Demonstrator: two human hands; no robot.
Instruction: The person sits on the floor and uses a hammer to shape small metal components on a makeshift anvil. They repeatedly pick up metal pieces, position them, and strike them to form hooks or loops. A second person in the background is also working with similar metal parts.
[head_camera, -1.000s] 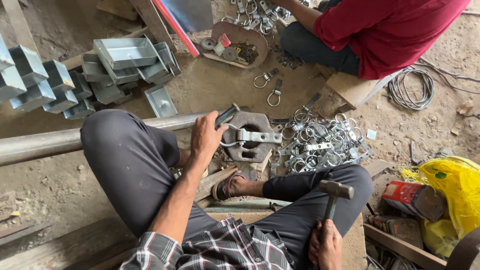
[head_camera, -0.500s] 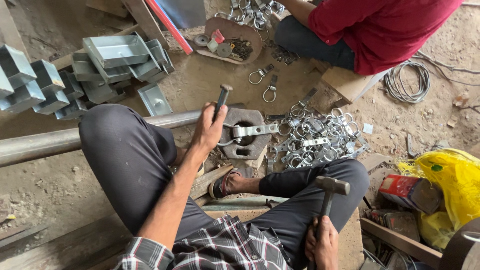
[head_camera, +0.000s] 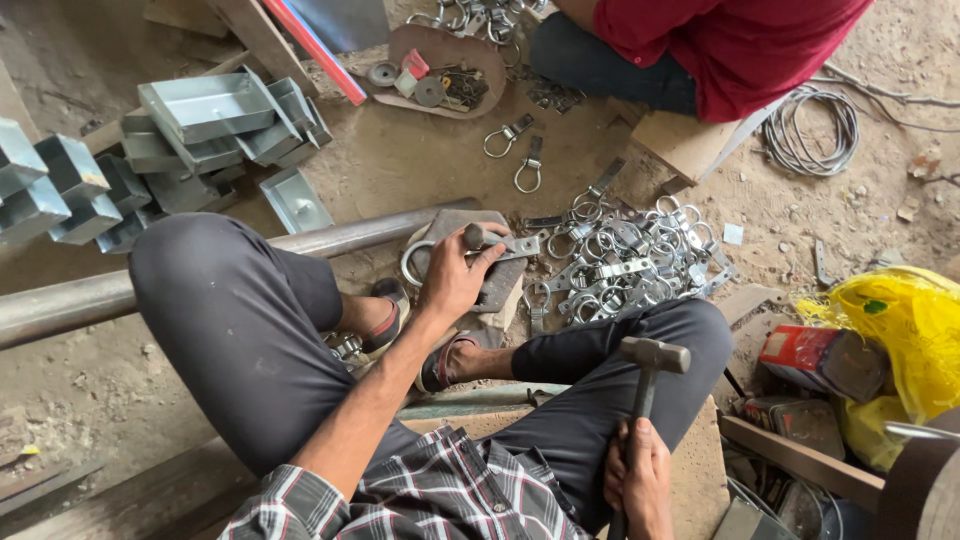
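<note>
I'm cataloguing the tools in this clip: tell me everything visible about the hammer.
The hammer has a dull grey metal head with blocky ends, set crosswise on a thin dark handle. It stands roughly upright, head on top, above the person's right thigh. The right hand wraps its lower handle; nothing else touches it. The handle's bottom end is out of view.

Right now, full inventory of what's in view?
punch: one, dark steel, upright on the block, in the left hand
ring clamp: one, grey, on the block
metal block: one, rusty, on the ground ahead
clamp pile: many, silver, right of the block
pipe: one, grey, across the left
folded trays: several, galvanised, upper left
wire coil: one, grey, upper right
yellow bag: one, right edge
co-worker: one, red shirt, top
hammer: one, held raised
left hand: on punch
right hand: on hammer handle
</note>
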